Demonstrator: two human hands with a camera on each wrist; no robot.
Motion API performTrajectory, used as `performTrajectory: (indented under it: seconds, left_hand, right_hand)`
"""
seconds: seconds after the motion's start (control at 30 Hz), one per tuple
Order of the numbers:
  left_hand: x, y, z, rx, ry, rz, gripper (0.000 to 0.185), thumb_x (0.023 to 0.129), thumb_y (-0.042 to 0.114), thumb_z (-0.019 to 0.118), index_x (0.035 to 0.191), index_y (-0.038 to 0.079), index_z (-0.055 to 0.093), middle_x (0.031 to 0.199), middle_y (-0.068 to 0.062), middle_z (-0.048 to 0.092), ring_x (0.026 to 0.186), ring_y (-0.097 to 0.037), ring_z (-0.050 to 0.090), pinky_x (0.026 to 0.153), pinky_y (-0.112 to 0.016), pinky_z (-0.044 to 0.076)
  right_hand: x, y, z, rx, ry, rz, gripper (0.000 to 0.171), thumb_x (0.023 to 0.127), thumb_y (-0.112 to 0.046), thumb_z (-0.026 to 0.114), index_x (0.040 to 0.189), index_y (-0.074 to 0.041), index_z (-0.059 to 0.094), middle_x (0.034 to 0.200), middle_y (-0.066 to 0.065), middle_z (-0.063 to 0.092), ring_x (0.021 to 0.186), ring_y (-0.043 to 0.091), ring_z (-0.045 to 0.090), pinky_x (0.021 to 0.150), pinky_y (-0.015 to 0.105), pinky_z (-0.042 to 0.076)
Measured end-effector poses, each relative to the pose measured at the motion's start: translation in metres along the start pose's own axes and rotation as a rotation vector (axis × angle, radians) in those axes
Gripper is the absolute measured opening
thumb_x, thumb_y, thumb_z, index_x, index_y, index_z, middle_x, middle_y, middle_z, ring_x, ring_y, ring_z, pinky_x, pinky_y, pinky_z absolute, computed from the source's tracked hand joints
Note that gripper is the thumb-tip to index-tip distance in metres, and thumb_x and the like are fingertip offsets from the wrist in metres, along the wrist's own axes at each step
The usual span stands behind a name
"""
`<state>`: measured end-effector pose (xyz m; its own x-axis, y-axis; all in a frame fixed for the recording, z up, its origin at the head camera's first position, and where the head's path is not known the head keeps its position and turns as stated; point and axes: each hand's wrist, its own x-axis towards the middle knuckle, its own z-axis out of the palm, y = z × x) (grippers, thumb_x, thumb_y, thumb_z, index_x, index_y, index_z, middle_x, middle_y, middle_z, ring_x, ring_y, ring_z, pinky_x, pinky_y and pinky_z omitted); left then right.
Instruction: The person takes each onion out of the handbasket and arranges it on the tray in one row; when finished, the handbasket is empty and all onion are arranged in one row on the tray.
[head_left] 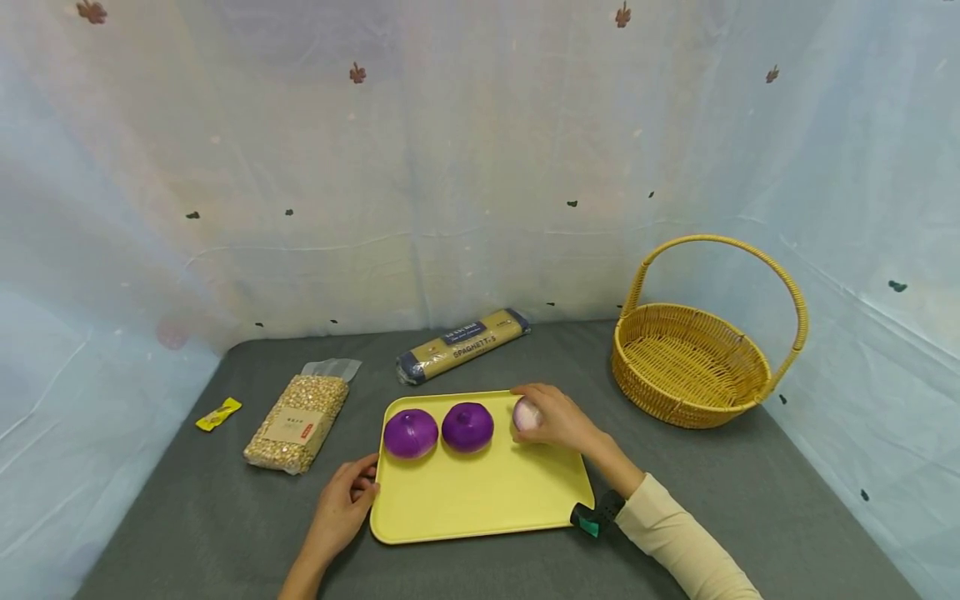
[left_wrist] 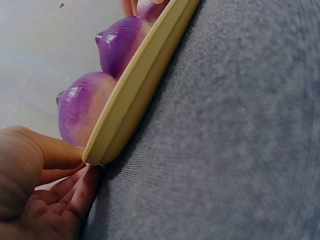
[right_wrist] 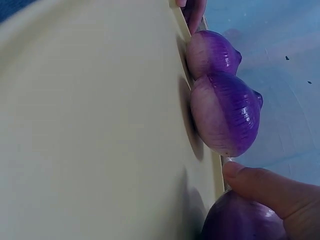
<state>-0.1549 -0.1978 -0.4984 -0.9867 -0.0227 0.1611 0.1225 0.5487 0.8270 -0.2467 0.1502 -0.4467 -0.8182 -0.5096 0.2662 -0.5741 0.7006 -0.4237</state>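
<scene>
A yellow tray lies on the grey cloth in front of me. Two purple onions sit side by side along its far edge. My right hand curls over a third onion at the tray's far right, and the thumb lies on that onion. The right wrist view shows the other two onions beyond it. My left hand pinches the tray's left rim, thumb on top and fingers below.
An empty wicker basket with a tall handle stands at the right. A spaghetti packet lies behind the tray, with a bag of grains and a small yellow sachet to the left. Pale curtains enclose the table.
</scene>
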Motion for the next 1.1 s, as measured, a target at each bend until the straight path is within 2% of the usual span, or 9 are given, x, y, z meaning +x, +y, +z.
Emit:
performTrajectory:
  seconds: [0.23, 0.47, 0.7, 0.9, 1.1]
  left_hand:
    - [0.0009, -0.0005, -0.0009, 0.015, -0.004, 0.002, 0.039, 0.082, -0.004, 0.064, 0.121, -0.001, 0.059, 0.098, -0.008, 0.058, 0.079, -0.009, 0.052, 0.065, -0.021, 0.046]
    - [0.0004, -0.0017, 0.0006, 0.005, 0.018, 0.04, 0.039, 0.08, -0.006, 0.065, 0.119, -0.003, 0.06, 0.096, -0.008, 0.058, 0.076, -0.007, 0.052, 0.063, -0.021, 0.047]
    - [-0.0003, -0.0026, 0.0002, 0.003, 0.008, 0.034, 0.039, 0.081, -0.004, 0.064, 0.12, -0.002, 0.059, 0.097, -0.008, 0.057, 0.078, -0.007, 0.052, 0.065, -0.021, 0.047]
    - [-0.0003, -0.0026, 0.0012, 0.01, 0.028, 0.06, 0.039, 0.08, -0.006, 0.065, 0.119, -0.003, 0.06, 0.095, -0.008, 0.058, 0.077, -0.006, 0.052, 0.064, -0.021, 0.047]
    - [-0.0004, -0.0014, 0.0007, 0.007, 0.018, 0.039, 0.039, 0.08, -0.005, 0.065, 0.119, -0.003, 0.06, 0.096, -0.008, 0.058, 0.077, -0.007, 0.052, 0.064, -0.021, 0.047]
  right_hand:
    - [-0.0015, 0.002, 0.0002, 0.042, 0.007, -0.014, 0.065, 0.071, -0.027, 0.08, 0.126, -0.004, 0.055, 0.12, 0.015, 0.056, 0.109, 0.032, 0.052, 0.079, 0.045, 0.046]
    - [-0.0035, 0.0034, 0.0015, 0.055, -0.002, -0.011, 0.063, 0.072, -0.025, 0.079, 0.126, -0.003, 0.055, 0.12, 0.015, 0.056, 0.107, 0.032, 0.052, 0.08, 0.046, 0.045]
    - [-0.0027, 0.0043, 0.0021, 0.053, 0.006, -0.024, 0.061, 0.072, -0.024, 0.079, 0.125, -0.002, 0.056, 0.12, 0.016, 0.056, 0.106, 0.03, 0.053, 0.077, 0.043, 0.047]
    - [-0.0016, 0.0038, 0.0031, 0.049, 0.004, -0.022, 0.062, 0.072, -0.025, 0.079, 0.125, -0.002, 0.055, 0.121, 0.016, 0.056, 0.107, 0.029, 0.053, 0.078, 0.042, 0.047]
    - [-0.0021, 0.0032, 0.0024, 0.061, 0.005, -0.021, 0.061, 0.073, -0.023, 0.079, 0.125, -0.003, 0.055, 0.12, 0.016, 0.056, 0.107, 0.03, 0.053, 0.078, 0.044, 0.046]
